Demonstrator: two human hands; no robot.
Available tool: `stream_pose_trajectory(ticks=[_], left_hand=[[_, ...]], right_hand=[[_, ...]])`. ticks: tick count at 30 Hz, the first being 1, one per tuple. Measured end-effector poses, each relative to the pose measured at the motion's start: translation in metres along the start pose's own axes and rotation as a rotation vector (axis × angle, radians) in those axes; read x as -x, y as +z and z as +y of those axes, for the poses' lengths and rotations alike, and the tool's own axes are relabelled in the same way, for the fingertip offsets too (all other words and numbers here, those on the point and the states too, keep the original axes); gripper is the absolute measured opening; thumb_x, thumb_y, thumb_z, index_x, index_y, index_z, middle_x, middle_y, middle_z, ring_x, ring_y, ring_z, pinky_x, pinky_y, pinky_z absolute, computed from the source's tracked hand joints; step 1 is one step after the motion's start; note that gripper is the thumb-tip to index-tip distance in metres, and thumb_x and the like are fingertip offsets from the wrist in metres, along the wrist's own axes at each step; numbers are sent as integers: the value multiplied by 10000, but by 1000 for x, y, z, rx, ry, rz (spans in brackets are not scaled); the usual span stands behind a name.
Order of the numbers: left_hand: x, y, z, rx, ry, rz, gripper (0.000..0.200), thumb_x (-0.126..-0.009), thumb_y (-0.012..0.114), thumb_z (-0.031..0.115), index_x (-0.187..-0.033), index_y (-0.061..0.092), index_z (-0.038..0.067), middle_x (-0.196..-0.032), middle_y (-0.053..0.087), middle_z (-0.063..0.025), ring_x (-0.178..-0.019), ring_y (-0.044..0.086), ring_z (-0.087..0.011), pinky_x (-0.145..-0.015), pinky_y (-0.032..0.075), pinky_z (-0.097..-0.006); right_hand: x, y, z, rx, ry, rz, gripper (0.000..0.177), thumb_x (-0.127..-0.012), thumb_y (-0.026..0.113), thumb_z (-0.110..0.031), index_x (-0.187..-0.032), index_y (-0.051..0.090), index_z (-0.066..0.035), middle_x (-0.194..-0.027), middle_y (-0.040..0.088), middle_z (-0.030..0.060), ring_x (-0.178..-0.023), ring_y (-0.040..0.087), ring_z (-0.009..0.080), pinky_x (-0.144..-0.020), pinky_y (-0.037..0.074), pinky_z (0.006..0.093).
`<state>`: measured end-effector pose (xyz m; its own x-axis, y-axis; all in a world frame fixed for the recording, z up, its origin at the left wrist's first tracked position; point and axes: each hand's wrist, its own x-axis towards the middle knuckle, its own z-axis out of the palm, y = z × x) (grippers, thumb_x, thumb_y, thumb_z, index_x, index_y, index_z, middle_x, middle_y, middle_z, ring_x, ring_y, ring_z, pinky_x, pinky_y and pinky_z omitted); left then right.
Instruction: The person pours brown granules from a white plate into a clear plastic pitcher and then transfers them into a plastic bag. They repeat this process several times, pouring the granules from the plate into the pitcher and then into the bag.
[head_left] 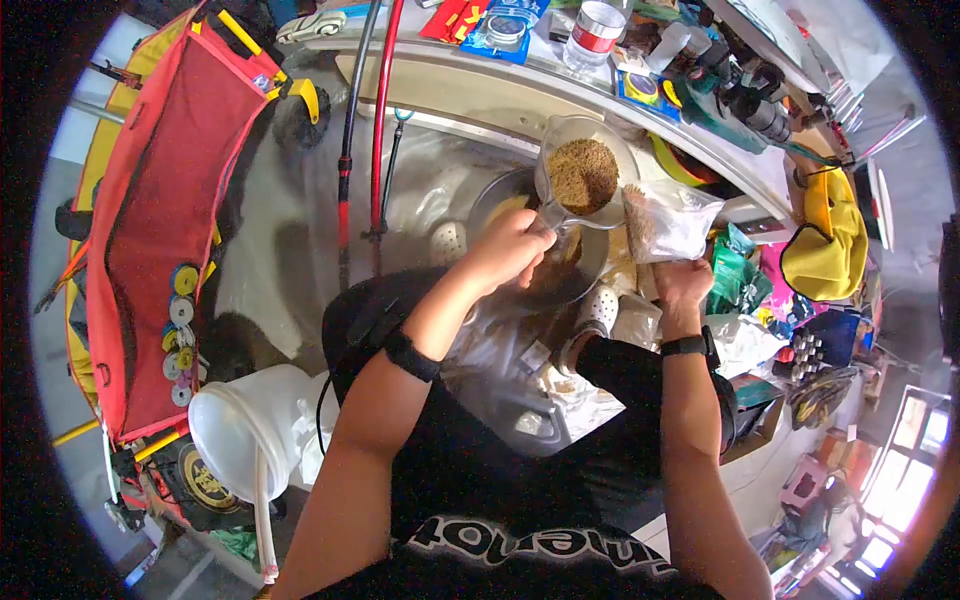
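My left hand (508,245) is closed around the handle of a clear plastic measuring jug (570,130). Brown granules (583,176) lie inside the jug. Just right of it, my right hand (684,283) grips a clear plastic bag (680,222) from below. Some brown granules show at the bag's left end, beside the jug's rim. Beneath the jug, a round basin (598,262) stands on the floor between my feet, partly hidden by my left hand and the jug. What the basin holds is hard to make out.
A white bucket (235,430) stands at lower left, near a long red bag (165,220). Black and red poles (385,110) lean against the bench (450,90). Bottles and packets crowd the bench. A yellow bag (835,245) hangs at right, above several packages.
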<state>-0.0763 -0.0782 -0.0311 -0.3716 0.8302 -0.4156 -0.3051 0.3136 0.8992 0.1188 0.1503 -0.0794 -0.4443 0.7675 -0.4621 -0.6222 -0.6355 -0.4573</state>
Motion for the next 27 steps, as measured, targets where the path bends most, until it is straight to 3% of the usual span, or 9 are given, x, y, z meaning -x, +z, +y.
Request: stream_pose_trajectory(ticks=[3,5,13,14,21,27], left_hand=[[-2,0,0,-8,4,1,168,-895,518,167,-792,498,36,-602,488,-12,-408,455,-114,-383,374,-268],[-3,0,0,-1,12,2,169,-895,518,167,-790,494,36,-603,489,-14,-407,454,-115,-383,372,-269],[-2,-1,3,70,7,-21,157,-895,518,167,-802,499,42,-613,492,-21,-414,464,-116,-380,377,-266],[-1,-1,4,79,17,1,157,-897,522,164,-805,502,38,-608,494,-19,-416,465,-112,-378,375,-262],[2,-3,10,10,4,50,159,-906,515,157,-810,508,32,-586,487,-5,-409,451,-97,-385,371,-254],[3,-4,16,-7,-6,44,167,-913,514,157,-808,507,28,-573,477,4,-413,445,-81,-389,369,-245]], right_hand=[[5,1,7,2,-16,46,537,-807,326,-202,-1302,442,-30,-1368,423,161,-1295,340,341,-1098,188,512],[-10,-32,10,-18,67,-13,538,-775,347,-222,-1254,477,-15,-1338,447,162,-1252,387,351,-1065,252,527],[-6,-77,58,-85,119,89,588,-770,330,-243,-1293,437,3,-1339,427,208,-1255,377,389,-1050,277,559],[-5,-83,70,-157,177,111,551,-815,311,-230,-1290,432,20,-1333,427,227,-1240,397,404,-1055,275,559],[-41,-150,146,40,185,147,540,-826,306,-259,-1257,452,32,-1296,456,223,-1204,423,405,-1043,292,557],[-65,-162,191,19,298,337,487,-805,314,-286,-1128,539,0,-1204,533,173,-1143,485,380,-1003,352,534]])
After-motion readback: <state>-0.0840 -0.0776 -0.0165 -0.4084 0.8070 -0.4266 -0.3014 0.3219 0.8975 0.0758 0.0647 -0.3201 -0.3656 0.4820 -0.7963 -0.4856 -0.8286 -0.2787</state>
